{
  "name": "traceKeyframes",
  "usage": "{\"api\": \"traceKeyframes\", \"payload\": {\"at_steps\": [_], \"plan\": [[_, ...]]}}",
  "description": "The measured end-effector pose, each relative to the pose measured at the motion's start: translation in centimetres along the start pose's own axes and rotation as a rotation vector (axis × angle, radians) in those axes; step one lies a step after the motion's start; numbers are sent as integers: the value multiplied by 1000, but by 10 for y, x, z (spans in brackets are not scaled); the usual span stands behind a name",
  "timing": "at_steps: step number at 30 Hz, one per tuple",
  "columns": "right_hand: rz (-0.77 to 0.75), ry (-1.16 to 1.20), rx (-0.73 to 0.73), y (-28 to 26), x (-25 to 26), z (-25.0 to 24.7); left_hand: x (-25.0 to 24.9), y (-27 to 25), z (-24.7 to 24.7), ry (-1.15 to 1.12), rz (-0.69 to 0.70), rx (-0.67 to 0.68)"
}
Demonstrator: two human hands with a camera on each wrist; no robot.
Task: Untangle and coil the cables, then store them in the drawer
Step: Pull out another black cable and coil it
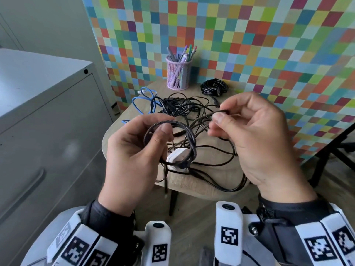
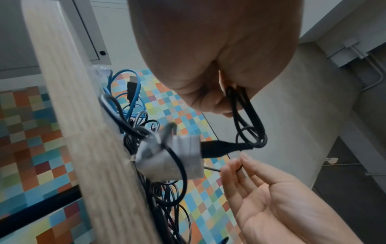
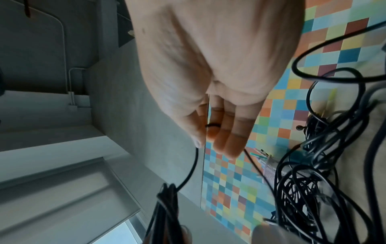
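Head view from where I'm standing: the small table (image 1: pixel 201 191) is covered by a cable tangle (image 1: pixel 194 112), presumably dumped there for sorting. The left hand (image 1: pixel 132 156) grips a braided cable coil (image 1: pixel 184 135) to keep its loops together. The right hand (image 1: pixel 255 139) pinches its loose end (image 1: pixel 221 111), probably for winding.

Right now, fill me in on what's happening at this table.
A person is coiling a dark braided cable: the left hand holds the loops, the right hand pinches the free length to feed it in. A white charger hangs at the coil. Other black cables and a blue cable remain tangled on the small wooden table.
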State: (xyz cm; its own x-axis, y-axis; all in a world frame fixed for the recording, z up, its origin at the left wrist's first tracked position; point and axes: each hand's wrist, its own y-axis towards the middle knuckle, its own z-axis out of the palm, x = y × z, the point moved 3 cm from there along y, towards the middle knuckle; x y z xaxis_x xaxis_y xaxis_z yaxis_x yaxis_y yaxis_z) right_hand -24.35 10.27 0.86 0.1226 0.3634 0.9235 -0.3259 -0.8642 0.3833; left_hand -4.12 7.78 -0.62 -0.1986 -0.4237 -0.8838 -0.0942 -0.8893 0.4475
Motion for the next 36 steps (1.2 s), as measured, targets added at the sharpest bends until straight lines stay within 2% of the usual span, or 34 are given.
{"api": "traceKeyframes", "payload": {"at_steps": [5,9,12,17,20,24,27,30,33,36], "plan": [[-205,-122,-64,0,12,-4,-6,-2,5,-29,18,23],[-282,-186,-6,-1,20,-3,-7,-4,5,-33,28,70],[-226,-264,55,0,19,-5,-9,-6,6,-40,27,112],[-12,-477,342,-4,9,-12,-5,-4,4,-7,28,44],[-23,-471,342,-6,12,-6,-6,-5,7,-3,16,29],[-13,-355,437,-12,11,13,-5,-4,13,49,-20,29],[-45,-361,333,-12,17,12,-1,-2,10,66,-42,-23],[-154,-358,239,-11,33,6,1,-3,8,79,-46,-71],[-165,-366,338,-17,45,10,2,-4,10,98,-44,-57],[-117,-543,412,-25,47,20,2,-4,10,153,-31,-49]]}}
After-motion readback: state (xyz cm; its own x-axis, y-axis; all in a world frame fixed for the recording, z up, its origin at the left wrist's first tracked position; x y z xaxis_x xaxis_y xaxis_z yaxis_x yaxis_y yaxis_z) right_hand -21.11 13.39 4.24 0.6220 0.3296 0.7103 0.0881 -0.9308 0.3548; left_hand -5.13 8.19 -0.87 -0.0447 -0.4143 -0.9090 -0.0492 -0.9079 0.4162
